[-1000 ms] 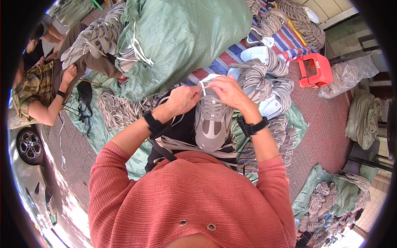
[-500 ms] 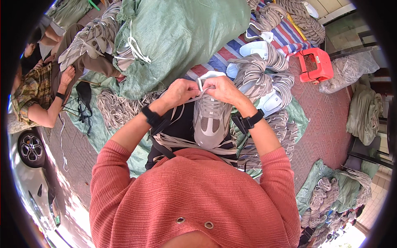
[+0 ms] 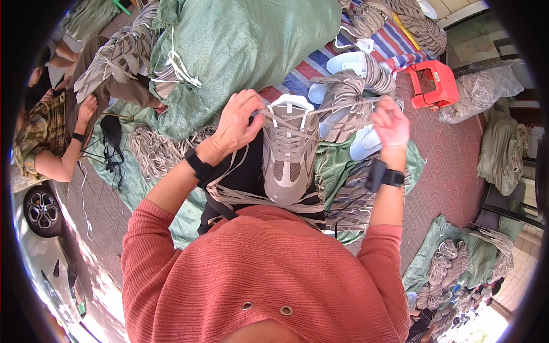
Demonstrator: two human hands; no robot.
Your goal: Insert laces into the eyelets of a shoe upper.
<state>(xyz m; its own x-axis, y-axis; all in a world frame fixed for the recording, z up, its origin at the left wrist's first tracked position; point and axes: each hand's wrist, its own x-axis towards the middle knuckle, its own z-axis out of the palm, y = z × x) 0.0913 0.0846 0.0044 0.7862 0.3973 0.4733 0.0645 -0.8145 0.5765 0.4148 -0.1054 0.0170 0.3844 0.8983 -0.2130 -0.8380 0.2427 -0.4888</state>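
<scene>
A grey-beige sneaker (image 3: 289, 171) rests upright on my lap, toe toward me, laced through its lower eyelets. To the right of its collar, a flat shoelace (image 3: 343, 106) stretches out toward my right hand (image 3: 392, 124), whose fingers are pinched on it and a little blurred. At the left side of the collar, my left hand (image 3: 239, 120) is closed with thumb and fingertips on the lace beside the tongue. More loose laces (image 3: 246, 197) lie across my dark-clothed lap below the left wrist.
Ahead lies a big green woven sack (image 3: 246, 51). Bundled shoe uppers (image 3: 343, 97) and a red plastic stool (image 3: 433, 84) are at the right. A heap of laces (image 3: 166, 148) sits on green sheeting to the left. A co-worker's arm (image 3: 63, 160) and a car wheel (image 3: 43, 210) show farther left.
My hands were together above the shoe's tongue. My right hand has swung out to the right, drawing the lace taut, and my left hand has shifted slightly left and up.
</scene>
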